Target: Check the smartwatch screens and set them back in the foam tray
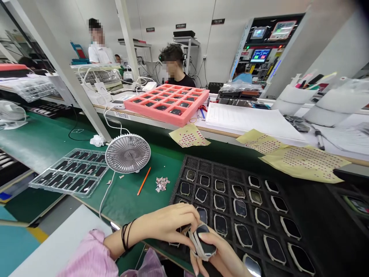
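Observation:
My left hand (pixel 165 223), with black bands at the wrist, has its fingers closed on the left side of a smartwatch (pixel 204 246). Gripping the same watch from the right is my right hand (pixel 226 254), its thumb lying across the dark screen. The piece looks thick, perhaps two watch bodies together; I cannot tell. Both hands are over the near-left part of a black foam tray (pixel 227 173). Rows of watch bodies, such as one watch case (pixel 262 217), lie in its pockets, and several pockets at the back hold nothing.
Left of the tray are small silvery pieces (pixel 162 184), an orange stick (pixel 144 181), a white fan (pixel 128 154) and a clear plastic tray (pixel 75 171) of black parts. A shelf behind carries a pink foam tray (pixel 170 102) and papers (pixel 250 119). Yellow sticker sheets (pixel 305 161) hang from it. Other people sit or stand beyond.

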A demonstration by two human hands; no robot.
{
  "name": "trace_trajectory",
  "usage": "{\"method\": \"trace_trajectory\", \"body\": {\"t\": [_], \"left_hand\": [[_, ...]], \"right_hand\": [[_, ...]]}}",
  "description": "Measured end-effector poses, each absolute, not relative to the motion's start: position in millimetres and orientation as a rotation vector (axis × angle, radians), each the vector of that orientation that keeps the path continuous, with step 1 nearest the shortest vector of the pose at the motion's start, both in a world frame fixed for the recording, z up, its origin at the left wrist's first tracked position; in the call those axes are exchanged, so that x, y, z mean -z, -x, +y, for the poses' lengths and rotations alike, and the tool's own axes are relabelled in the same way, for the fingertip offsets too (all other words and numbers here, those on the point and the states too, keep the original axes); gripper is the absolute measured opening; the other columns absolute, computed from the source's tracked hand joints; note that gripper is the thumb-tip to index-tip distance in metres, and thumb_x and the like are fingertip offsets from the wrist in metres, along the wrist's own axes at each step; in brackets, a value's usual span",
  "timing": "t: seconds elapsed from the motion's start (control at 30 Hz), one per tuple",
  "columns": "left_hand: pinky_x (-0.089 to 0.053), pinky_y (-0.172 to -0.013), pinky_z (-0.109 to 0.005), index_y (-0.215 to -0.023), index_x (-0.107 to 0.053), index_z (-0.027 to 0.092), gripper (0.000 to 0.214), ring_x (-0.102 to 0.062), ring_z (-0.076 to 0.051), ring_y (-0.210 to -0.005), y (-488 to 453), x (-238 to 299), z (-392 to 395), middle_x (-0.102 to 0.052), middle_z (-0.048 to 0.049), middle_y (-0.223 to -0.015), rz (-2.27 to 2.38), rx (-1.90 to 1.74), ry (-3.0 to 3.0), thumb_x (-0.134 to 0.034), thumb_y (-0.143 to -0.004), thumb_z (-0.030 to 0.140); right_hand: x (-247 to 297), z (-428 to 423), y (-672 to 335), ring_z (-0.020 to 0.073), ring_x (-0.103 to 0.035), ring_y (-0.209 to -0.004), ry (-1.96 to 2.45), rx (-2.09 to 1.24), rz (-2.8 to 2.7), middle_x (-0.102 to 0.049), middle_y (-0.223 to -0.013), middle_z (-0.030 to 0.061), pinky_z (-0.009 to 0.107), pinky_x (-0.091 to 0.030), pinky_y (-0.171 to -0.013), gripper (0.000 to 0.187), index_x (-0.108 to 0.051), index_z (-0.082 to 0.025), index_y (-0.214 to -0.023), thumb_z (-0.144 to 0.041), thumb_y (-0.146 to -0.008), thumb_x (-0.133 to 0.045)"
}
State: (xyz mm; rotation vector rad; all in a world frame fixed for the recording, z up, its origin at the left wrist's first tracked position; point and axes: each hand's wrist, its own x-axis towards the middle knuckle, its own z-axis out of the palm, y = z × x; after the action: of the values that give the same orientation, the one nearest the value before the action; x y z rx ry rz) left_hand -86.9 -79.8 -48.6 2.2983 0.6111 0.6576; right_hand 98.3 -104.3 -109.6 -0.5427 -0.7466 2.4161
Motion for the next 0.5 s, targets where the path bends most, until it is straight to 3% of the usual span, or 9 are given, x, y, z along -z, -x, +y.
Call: {"method": "trace_trajectory", "body": {"t": [0.1,0.2,0.33,0.5], "left_hand": [[-0.046,-0.078,-0.025,-0.083,-0.051,0.017,0.033,-0.056,-0.016,-0.088,91.8,56.7,-75.2,-0.060,-0.0069,-0.094,0.628,-0.665,-2.200,-0.070,-0.076,0.043],[-0.047,-0.075,-0.026,-0.084,-0.054,0.016,0.045,-0.056,-0.017,-0.085,113.6,72.2,-59.8,-0.059,-0.0065,-0.093,0.760,-0.727,-2.065,-0.077,-0.064,0.049],[-0.047,-0.076,-0.028,-0.087,-0.061,0.014,0.021,-0.057,-0.015,-0.082,155.4,104.5,-38.8,-0.060,-0.0068,-0.093,1.394,-0.809,-1.990,-0.059,-0.087,0.035],[-0.048,-0.080,-0.030,-0.096,-0.064,0.017,0.013,-0.060,-0.018,-0.090,171.8,134.2,-34.6,-0.062,-0.0067,-0.098,1.676,-0.675,-2.098,-0.058,-0.087,0.024]], "right_hand": [[112.5,-109.2,-92.6,0.0137,-0.058,-0.035,0.550,-2.448,-0.713,-0.062,-0.056,0.0025,0.018,-0.036,-0.031,0.027,-0.059,-0.012,-0.088,-0.039,-0.082,-0.056],[109.6,-111.1,-85.9,0.0150,-0.061,-0.042,0.596,-2.415,-0.685,-0.067,-0.078,0.0066,0.022,-0.042,-0.034,0.044,-0.057,-0.014,-0.115,-0.042,-0.081,-0.057],[104.2,-104.5,-89.1,0.0162,-0.062,-0.049,0.715,-2.263,-0.677,-0.067,-0.102,0.0110,0.026,-0.045,-0.037,0.061,-0.042,-0.023,-0.138,-0.041,-0.083,-0.058],[99.6,-93.1,-102.1,0.0166,-0.060,-0.049,0.802,-2.168,-0.652,-0.067,-0.106,0.0123,0.028,-0.044,-0.040,0.058,-0.045,-0.022,-0.137,-0.041,-0.083,-0.056]]}}
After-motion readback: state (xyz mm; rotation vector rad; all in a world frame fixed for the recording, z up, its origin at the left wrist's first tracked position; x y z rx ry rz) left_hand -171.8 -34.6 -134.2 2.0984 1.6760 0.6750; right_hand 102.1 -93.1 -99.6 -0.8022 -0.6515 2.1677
